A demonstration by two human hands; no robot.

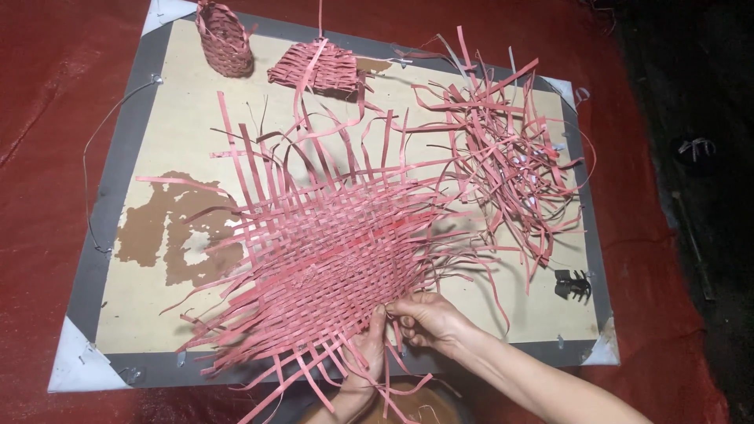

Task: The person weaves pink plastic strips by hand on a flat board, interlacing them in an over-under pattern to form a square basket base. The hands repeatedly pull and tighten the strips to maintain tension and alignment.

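Our right hand (428,320) pinches a pink strip at the near edge of the woven mat (330,251), thumb and fingertips closed on it. Our left hand (363,357) sits just beside it, touching it, its fingers curled around strips that hang off the mat's near edge.

The mat is a flat, loose weave of pink strips, with free ends fanning out on every side. It lies across the middle of the board (149,314) and reaches over the board's near edge. The board is pale with a grey border, and a brown patch marks its left part.

Toward the right edge lies a tangled heap of loose strips (510,157). At the far edge stand a small woven basket (225,39) near the far left corner and a smaller woven piece (318,69) beside it. A black clip (572,284) lies near the right edge. Red sheeting (47,94) surrounds the board.
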